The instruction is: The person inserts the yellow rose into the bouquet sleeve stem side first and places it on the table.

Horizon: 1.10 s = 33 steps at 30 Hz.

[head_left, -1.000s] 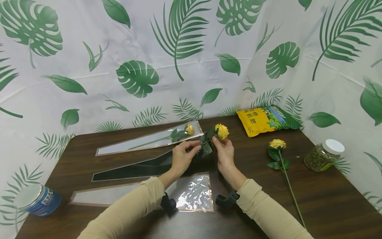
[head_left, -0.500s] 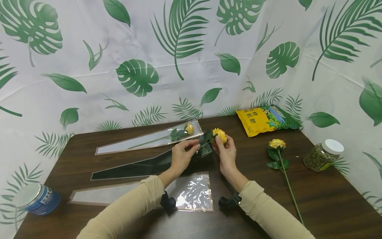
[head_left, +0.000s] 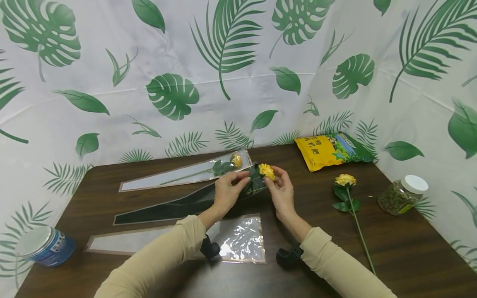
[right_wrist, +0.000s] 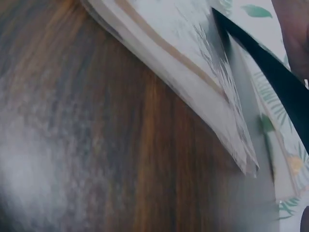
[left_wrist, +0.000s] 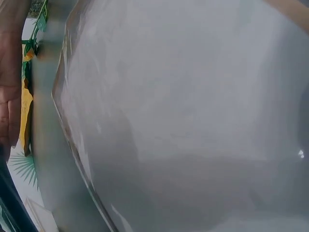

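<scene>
My left hand pinches the upper edge of a long, tapering dark flower sleeve near its wide mouth. A yellow artificial rose lies with its stem and leaves inside that sleeve, its bloom at the mouth. My right hand holds the rose by the bloom, thumb in front and fingers behind. In the right wrist view the dark sleeve slants past part of the right hand. The left wrist view catches the left hand only at its edge.
Behind lies a white-backed sleeve holding another yellow rose. A clear-fronted sleeve lies nearer. At right are a loose rose, a jar and a yellow bag; a blue can stands left.
My right hand has moved the rose left and slightly down, its bloom now close to the sleeve's mouth. The left hand keeps its pinch with little movement.
</scene>
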Tool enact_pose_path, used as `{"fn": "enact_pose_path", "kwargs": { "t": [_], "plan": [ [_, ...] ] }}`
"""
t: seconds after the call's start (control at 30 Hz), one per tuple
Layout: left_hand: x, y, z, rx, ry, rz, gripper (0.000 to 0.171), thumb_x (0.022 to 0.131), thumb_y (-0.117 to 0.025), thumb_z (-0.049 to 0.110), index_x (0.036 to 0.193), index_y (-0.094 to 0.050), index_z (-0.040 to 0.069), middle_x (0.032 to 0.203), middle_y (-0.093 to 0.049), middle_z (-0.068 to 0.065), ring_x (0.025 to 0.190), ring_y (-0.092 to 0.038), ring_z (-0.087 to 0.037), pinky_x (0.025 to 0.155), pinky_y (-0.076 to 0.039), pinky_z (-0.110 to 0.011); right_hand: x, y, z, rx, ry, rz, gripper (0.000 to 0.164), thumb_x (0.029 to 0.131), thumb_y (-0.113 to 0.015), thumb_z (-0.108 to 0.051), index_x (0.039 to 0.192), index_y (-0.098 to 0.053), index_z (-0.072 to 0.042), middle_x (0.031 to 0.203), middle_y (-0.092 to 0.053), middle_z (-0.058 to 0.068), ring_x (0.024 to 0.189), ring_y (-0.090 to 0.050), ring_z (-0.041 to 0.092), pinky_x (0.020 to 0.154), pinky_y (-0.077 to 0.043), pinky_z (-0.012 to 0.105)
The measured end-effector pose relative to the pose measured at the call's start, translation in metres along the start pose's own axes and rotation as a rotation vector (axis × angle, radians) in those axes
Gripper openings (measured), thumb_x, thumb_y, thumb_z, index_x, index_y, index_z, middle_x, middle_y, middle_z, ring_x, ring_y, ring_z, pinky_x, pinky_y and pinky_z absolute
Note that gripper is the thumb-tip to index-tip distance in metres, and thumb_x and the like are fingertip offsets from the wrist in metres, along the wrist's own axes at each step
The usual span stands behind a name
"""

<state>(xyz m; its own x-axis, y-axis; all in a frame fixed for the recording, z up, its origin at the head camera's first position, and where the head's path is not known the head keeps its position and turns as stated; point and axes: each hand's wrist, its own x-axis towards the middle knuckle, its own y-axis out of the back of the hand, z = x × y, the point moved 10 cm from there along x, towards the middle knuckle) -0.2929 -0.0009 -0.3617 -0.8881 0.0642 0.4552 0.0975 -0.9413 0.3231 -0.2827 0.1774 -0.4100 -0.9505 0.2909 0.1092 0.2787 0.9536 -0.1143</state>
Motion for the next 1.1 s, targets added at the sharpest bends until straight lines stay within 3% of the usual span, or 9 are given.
{"fn": "enact_pose_path", "kwargs": {
  "t": [0.07, 0.27, 0.53, 0.77, 0.93, 1.1],
  "plan": [
    [0.001, 0.001, 0.000, -0.001, 0.002, 0.000, 0.016, 0.081, -0.073, 0.011, 0.096, -0.074, 0.004, 0.094, -0.073, -0.008, 0.083, -0.067, -0.020, 0.069, -0.050, -0.022, 0.001, -0.002, 0.000, -0.021, 0.006, -0.029, 0.038, 0.089, -0.062, -0.002, 0.126, -0.052, -0.003, 0.113, -0.058, 0.015, 0.090, -0.055, 0.008, 0.073, -0.047, 0.015],
    [0.000, 0.002, -0.001, 0.018, 0.002, -0.005, 0.016, 0.081, -0.073, 0.012, 0.096, -0.074, 0.005, 0.095, -0.073, -0.007, 0.083, -0.067, -0.018, 0.070, -0.050, -0.023, 0.000, -0.005, 0.007, -0.082, -0.014, -0.105, 0.032, 0.091, -0.060, -0.005, 0.122, -0.056, -0.001, 0.110, -0.060, 0.013, 0.091, -0.056, 0.011, 0.075, -0.048, 0.019],
    [0.002, 0.001, 0.002, -0.003, -0.005, -0.007, 0.016, 0.082, -0.073, 0.011, 0.096, -0.074, 0.004, 0.095, -0.073, -0.008, 0.083, -0.067, -0.019, 0.070, -0.050, -0.022, -0.005, -0.016, 0.015, -0.051, -0.082, -0.237, 0.037, 0.098, -0.051, -0.026, 0.125, -0.054, -0.001, 0.116, -0.058, 0.010, 0.096, -0.058, 0.008, 0.088, -0.050, 0.036],
    [0.003, -0.002, 0.004, 0.036, -0.009, -0.024, 0.016, 0.082, -0.072, 0.012, 0.097, -0.074, 0.005, 0.092, -0.073, -0.007, 0.086, -0.067, -0.019, 0.069, -0.050, -0.024, -0.014, -0.032, 0.023, -0.052, -0.187, -0.361, 0.042, 0.091, -0.061, -0.008, 0.130, -0.048, 0.002, 0.127, -0.049, 0.018, 0.092, -0.059, 0.009, 0.085, -0.053, 0.033],
    [0.004, -0.003, 0.004, 0.053, -0.021, -0.051, 0.017, 0.082, -0.072, 0.013, 0.098, -0.074, 0.006, 0.090, -0.073, -0.007, 0.086, -0.066, -0.019, 0.071, -0.049, -0.025, -0.013, -0.036, 0.031, 0.033, -0.251, -0.340, 0.038, 0.090, -0.057, 0.002, 0.126, -0.049, 0.011, 0.128, -0.049, 0.019, 0.086, -0.061, 0.007, 0.077, -0.054, 0.024],
    [0.002, 0.007, -0.002, 0.101, -0.035, -0.070, 0.025, 0.081, -0.073, 0.013, 0.105, -0.071, 0.005, 0.091, -0.071, -0.009, 0.083, -0.066, -0.021, 0.072, -0.052, -0.031, -0.012, -0.033, 0.035, 0.100, -0.297, -0.269, 0.037, 0.091, -0.051, 0.008, 0.127, -0.047, 0.015, 0.131, -0.048, 0.020, 0.085, -0.060, 0.006, 0.075, -0.053, 0.019]
  ]
}}
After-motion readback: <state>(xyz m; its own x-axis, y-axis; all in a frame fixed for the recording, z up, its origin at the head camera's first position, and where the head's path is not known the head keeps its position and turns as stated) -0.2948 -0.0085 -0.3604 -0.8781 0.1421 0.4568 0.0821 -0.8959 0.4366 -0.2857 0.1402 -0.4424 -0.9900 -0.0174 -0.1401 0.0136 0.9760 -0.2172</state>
